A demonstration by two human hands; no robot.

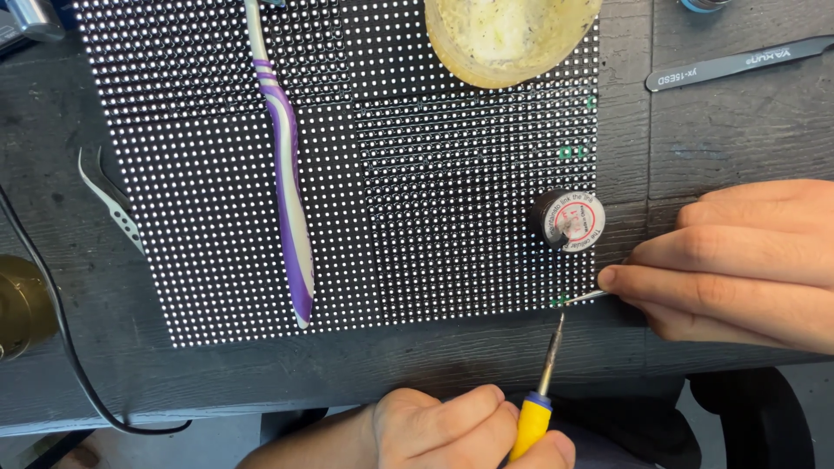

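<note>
A lit LED dot panel (pixel 434 217) lies flat on a dark wooden bench (pixel 712 130). My left hand (pixel 443 426), at the bottom edge, grips a soldering iron (pixel 532 421) with a yellow handle. Its metal tip points up toward the panel's lower right corner. My right hand (pixel 738 260) comes in from the right and pinches thin metal tweezers (pixel 584 297). Their points touch the panel's edge just above the iron's tip. A small round spool (pixel 571 220) with a white label stands on the panel close to my right fingers.
A purple and white toothbrush (pixel 291 191) lies lengthwise on the panel. A yellowish bowl (pixel 508 39) sits at its top edge. Spare tweezers (pixel 109 200) rest at the left, a flat grey tool (pixel 738 62) at top right. A brass object (pixel 22 304) and black cable (pixel 61 347) are at far left.
</note>
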